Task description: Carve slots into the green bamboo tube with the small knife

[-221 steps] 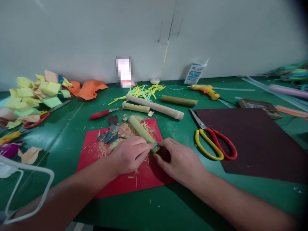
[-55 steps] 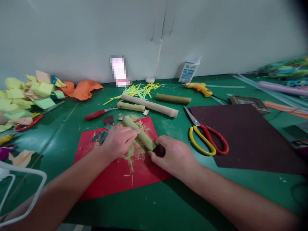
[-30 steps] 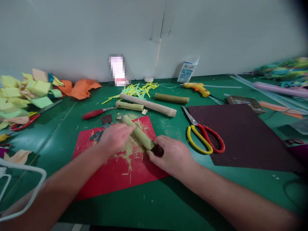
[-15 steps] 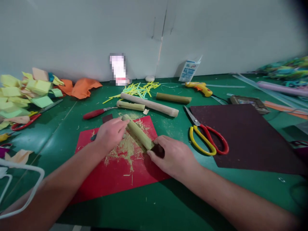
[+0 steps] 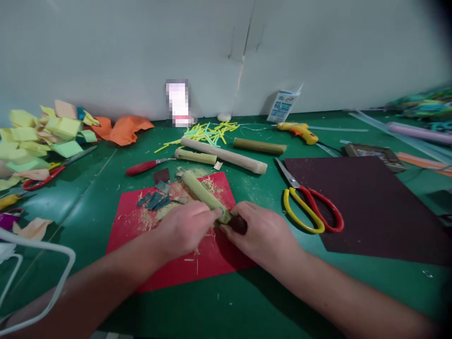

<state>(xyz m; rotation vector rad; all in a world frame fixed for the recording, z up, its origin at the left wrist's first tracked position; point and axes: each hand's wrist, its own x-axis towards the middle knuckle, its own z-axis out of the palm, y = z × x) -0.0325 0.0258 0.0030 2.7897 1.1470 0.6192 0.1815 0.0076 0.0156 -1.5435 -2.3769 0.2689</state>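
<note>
A pale yellow-green stick, like peeled bamboo (image 5: 203,189), slants over a red sheet (image 5: 141,273). My right hand (image 5: 263,230) is closed round its near end, and a dark brown patch shows between thumb and fingers; whether that is a scrap of sheet or shadow I cannot tell. Beside it, my left hand (image 5: 189,225) is a loose fist with thumb and forefinger pressed on the stick near that same end. Anything else under its fingertips is hidden. Dark grey-green scraps (image 5: 157,201), shavings and pale dust lie on the sheet left of the stick.
Scissors with red and yellow handles (image 5: 303,207) overlap a dark brown sheet (image 5: 367,202). Behind lie a red-handled tool (image 5: 144,166), more sticks (image 5: 226,155) and a yellow glue gun (image 5: 298,132). Folded paper pieces (image 5: 45,132) heap at left; a white frame (image 5: 70,263) stands front left.
My left hand has moved from the stick's far end down to the near end, beside my right hand, uncovering the grey-green scraps. My right hand keeps its place on the stick. The view shifted slightly.
</note>
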